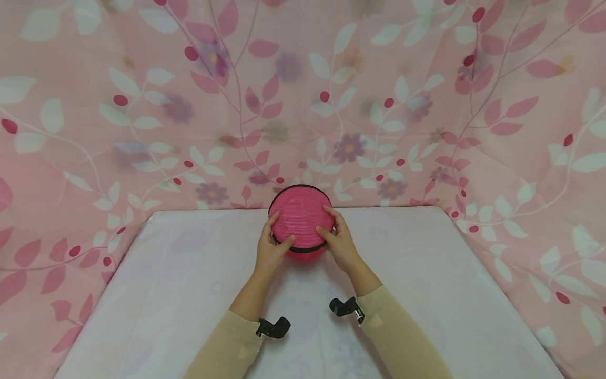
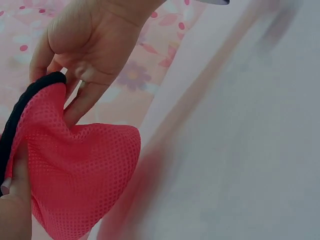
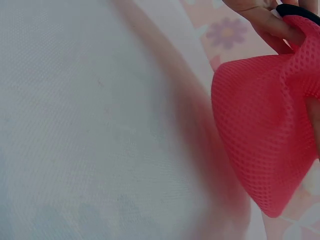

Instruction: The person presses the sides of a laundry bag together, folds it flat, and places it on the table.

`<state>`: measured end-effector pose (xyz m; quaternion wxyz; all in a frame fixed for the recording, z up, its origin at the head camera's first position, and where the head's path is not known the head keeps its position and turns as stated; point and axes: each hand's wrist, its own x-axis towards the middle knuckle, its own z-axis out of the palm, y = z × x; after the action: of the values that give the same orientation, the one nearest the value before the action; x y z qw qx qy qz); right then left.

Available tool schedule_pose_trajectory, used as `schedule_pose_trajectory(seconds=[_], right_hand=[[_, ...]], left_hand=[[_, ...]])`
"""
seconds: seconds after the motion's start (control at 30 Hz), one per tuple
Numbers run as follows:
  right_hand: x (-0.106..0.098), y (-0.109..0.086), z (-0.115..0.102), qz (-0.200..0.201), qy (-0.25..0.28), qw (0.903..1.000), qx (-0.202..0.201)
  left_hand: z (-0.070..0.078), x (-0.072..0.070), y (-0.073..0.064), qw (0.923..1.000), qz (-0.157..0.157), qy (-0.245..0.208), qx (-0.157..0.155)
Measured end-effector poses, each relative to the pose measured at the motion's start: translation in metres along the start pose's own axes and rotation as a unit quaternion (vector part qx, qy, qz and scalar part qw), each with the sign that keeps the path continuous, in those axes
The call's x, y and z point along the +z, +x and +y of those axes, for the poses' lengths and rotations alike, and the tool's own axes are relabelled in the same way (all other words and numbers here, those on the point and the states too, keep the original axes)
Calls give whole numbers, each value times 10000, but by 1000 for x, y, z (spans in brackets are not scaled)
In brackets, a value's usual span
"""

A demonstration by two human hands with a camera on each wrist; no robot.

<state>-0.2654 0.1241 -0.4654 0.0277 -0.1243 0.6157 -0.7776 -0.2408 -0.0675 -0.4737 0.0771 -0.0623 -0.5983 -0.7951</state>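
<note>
A round pink mesh pouch [image 1: 301, 218] with a black rim is held between both hands at the far edge of the table. My left hand [image 1: 273, 247] grips its left side, the thumb on the near face. On the opposite side my right hand [image 1: 343, 245] grips the rim, thumb and forefinger on the mesh. In the left wrist view the pouch [image 2: 85, 175] bulges below its black edge, and fingers of the left hand [image 2: 15, 220] show at the lower left. The right wrist view shows the tapered pink mesh [image 3: 260, 130]; most of the right hand is out of frame there.
A white table [image 1: 213, 273] with a faint pattern lies beneath the hands. Floral pink fabric [image 1: 303, 105] hangs behind it and along both sides. Small black cameras [image 1: 274, 327] are worn at the two sleeves. Soft shadows fall on the tabletop.
</note>
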Motion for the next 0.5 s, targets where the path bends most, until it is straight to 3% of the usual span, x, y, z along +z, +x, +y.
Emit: schedule_pose_trajectory(seconds=[0.13, 0.27, 0.5], right_hand=[[-1, 0, 1, 121, 331, 9992, -194], [-2, 0, 1, 160, 322, 9989, -287], [-4, 1, 1, 237, 347, 9990, -152]], left_hand=[[-1, 2, -2, 9999, -73, -54, -97], [0, 3, -3, 9998, 21, -12, -189], [2, 0, -3, 9991, 120, 95, -390]])
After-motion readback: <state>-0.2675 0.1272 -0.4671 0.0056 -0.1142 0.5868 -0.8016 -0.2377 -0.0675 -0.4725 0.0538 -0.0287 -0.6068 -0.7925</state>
